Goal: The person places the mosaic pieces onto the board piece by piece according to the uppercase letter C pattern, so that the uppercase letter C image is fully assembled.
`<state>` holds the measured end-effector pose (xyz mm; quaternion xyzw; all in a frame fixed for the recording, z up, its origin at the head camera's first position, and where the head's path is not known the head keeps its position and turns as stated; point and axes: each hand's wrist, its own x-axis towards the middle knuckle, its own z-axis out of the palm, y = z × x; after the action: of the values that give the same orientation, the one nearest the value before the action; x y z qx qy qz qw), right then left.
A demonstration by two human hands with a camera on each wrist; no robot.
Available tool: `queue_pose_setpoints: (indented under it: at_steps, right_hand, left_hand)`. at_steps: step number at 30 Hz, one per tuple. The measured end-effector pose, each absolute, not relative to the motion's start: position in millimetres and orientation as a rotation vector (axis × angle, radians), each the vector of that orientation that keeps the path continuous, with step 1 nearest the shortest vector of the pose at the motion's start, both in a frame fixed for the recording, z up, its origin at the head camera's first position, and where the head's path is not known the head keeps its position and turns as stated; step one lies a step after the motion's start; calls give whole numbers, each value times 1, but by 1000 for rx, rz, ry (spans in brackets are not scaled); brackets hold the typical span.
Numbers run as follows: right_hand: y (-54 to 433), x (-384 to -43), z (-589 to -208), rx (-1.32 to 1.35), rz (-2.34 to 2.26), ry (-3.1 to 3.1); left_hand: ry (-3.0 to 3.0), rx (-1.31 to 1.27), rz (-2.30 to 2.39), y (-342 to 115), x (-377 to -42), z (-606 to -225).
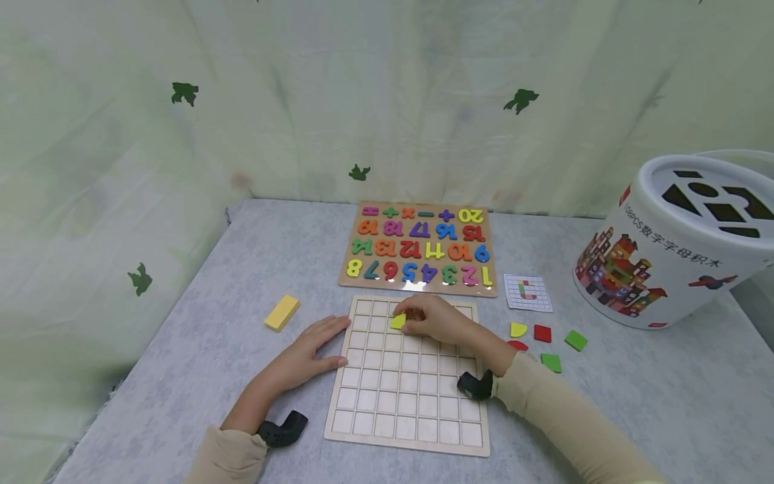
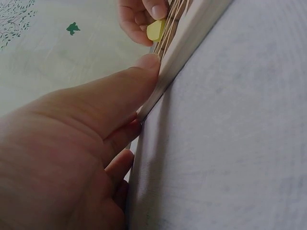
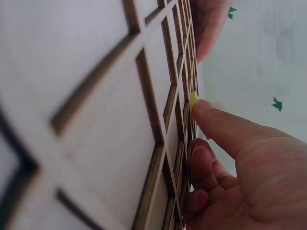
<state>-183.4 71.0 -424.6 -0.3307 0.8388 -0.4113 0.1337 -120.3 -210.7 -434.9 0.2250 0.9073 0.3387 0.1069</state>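
A wooden grid board [image 1: 406,405] lies flat on the table in the head view. Over its upper rows, my right hand [image 1: 441,319] pinches a small yellow piece [image 1: 398,321] between thumb and fingers. That yellow piece [image 2: 156,30] also appears at the grid in the left wrist view, and its edge [image 3: 193,101] shows by the thumb in the right wrist view. My left hand [image 1: 307,354] rests at the board's left edge with thumb and fingers spread, their tips touching the rim.
Right of the board lie a yellow piece [image 1: 518,329], a red square [image 1: 542,333], a red piece [image 1: 517,345], and green pieces [image 1: 576,340]. Behind them is a pattern card [image 1: 528,302]. A number puzzle [image 1: 417,290], white bucket [image 1: 659,269] and yellow block [image 1: 281,313] stand around.
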Motion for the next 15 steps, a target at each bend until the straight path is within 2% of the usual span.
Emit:
queue_pose_setpoints:
  at_steps: [6,15]
  right_hand:
    - [68,-183,-423,-1030,-1113,2459]
    - [69,-181,-421,-999,-1061,2467]
  left_hand:
    - [2674,663,1001,-211,-120,-434]
    - [2681,673,989,-211,-120,-434]
